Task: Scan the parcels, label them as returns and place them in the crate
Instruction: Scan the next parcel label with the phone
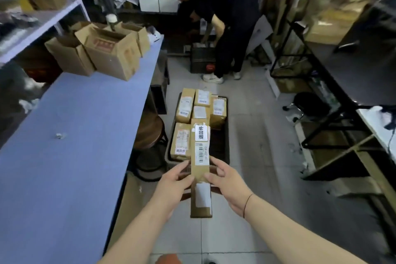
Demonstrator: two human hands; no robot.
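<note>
A long narrow cardboard parcel (201, 169) is held out over the floor, gripped on its left edge by the left hand (173, 182) and on its right edge by the right hand (229, 184), fingers curled round it on both sides. A white return label (201, 133) with black characters is stuck near its far end, with a barcode sticker (201, 153) just below that. The far end of the parcel is pointed over a dark crate (222, 148) set on the pale tiled floor (252, 135), and several labelled brown parcels (184, 107) are already packed inside it, mostly along the left and far side. On the left a long blue table (70, 146) is seen, with a cluster of open cardboard boxes (107, 49) sat at its far end, and a round brown stool (150, 133) is tucked between the table and the crate. Metal shelving (42, 17) is stacked with stuff up the left wall, a dark desk (360, 75) runs down the right, and at the back another person in black (227, 23) is bent over a dark bin.
</note>
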